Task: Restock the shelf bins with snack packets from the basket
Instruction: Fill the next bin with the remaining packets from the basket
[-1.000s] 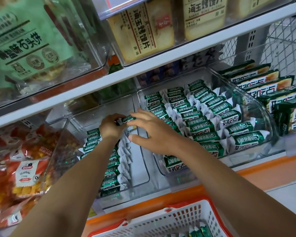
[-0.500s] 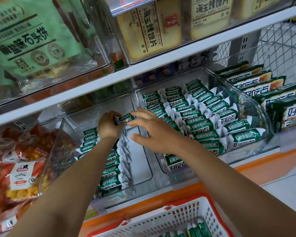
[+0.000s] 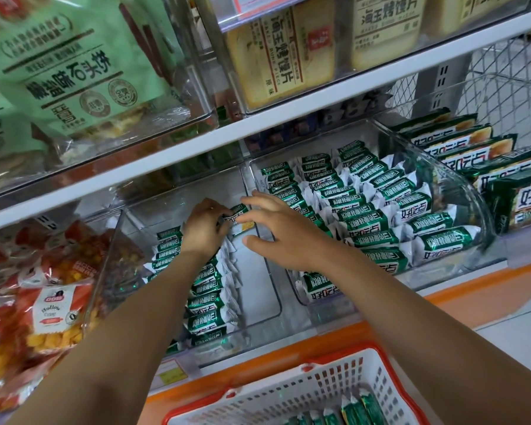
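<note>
While the left hand (image 3: 204,233) pinches a packet (image 3: 239,211) mid-frame and the right hand (image 3: 281,233), fingers spread, steadies it, stand it snugly at the row's (image 3: 203,291) upper end in the bin (image 3: 256,280)

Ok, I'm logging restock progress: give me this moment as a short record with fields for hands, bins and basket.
left hand: grips a green-and-white snack packet at the back of the middle clear plastic bin
right hand: fingers spread, index fingertip touching that packet
middle bin: one row of packets along its left side, right side bare
right clear plastic bin: packed with rows of the same packets
white plastic basket: red-rimmed, below the shelf, a few green packets inside
</note>
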Demonstrator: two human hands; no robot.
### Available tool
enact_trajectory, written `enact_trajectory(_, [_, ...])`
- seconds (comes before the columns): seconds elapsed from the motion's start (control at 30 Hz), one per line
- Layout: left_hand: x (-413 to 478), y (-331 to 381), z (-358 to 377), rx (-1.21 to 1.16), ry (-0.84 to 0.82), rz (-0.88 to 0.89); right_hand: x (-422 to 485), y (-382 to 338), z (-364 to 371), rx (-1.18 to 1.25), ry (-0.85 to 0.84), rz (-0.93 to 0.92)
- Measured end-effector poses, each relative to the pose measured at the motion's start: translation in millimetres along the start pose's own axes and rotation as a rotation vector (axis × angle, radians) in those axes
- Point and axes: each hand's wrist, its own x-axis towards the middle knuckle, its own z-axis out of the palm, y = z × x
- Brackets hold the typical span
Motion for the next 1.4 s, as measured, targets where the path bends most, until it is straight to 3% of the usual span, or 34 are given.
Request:
enact_trajectory(0.57, [-57.4, 37.9, -63.4, 0.014, -0.068, -0.130, -20.4, -28.0, -10.8, -0.159, 0.073, -0.076])
enact_trajectory(0.9, [-129.9, 100.4, -116.9, 0.002, 0.020, -0.107, -96.8, -60.0, -27.2, -0.256, 0.037, -0.193])
enact_trajectory(1.17, [-214.8, 153.8, -100.1, -0.046, 0.168, -0.021, -178.1, -49.1, 8.1, -0.205, 0.052, -0.183])
enact_trajectory(1.27, [-248.1, 163.8, -76.8, -0.085, 0.104, -0.007, -202.1, -26.6, 36.5, -0.210, 0.036, -0.077])
enact_trajectory(1.4, [-282.0, 163.6, -32.0, -0.102, -0.114, -0.092, -233.5, 19.6, 67.0, -0.211, 0.006, 0.104])
